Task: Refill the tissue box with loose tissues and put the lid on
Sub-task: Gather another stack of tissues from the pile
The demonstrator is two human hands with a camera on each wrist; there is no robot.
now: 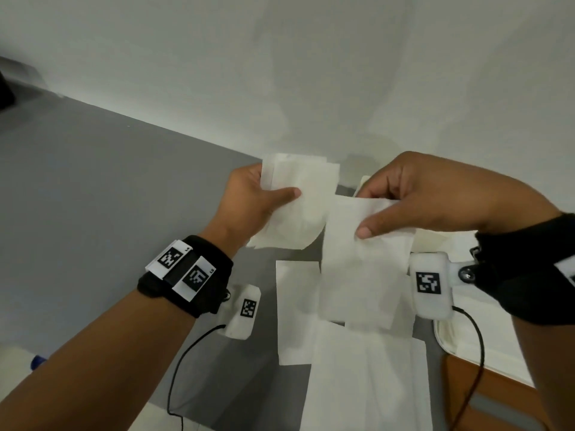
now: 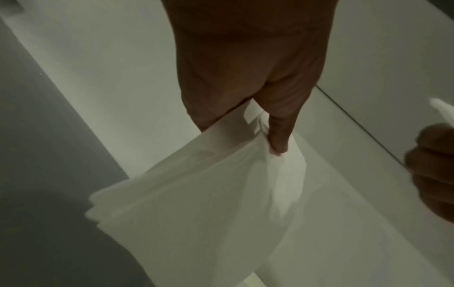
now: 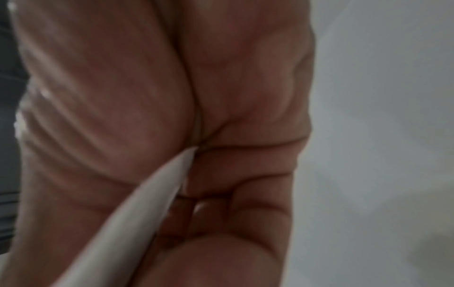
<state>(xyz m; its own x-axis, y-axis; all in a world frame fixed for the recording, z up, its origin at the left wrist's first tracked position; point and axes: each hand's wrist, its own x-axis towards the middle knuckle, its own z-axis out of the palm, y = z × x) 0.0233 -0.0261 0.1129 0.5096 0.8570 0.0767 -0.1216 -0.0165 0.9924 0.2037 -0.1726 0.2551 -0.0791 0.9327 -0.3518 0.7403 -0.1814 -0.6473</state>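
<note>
My left hand holds a small stack of white tissues above the table, thumb pressed on top; in the left wrist view the stack fans out below the thumb. My right hand pinches the top edge of a single tissue that hangs down just right of the stack; its edge shows between thumb and fingers in the right wrist view. More loose tissues lie on the table below. A white tissue box sits partly hidden under my right wrist.
The grey table stretches to the left, against a white wall. A brown wooden edge shows at the lower right. Black cables hang from both wrist cameras. A small blue object lies at the left edge.
</note>
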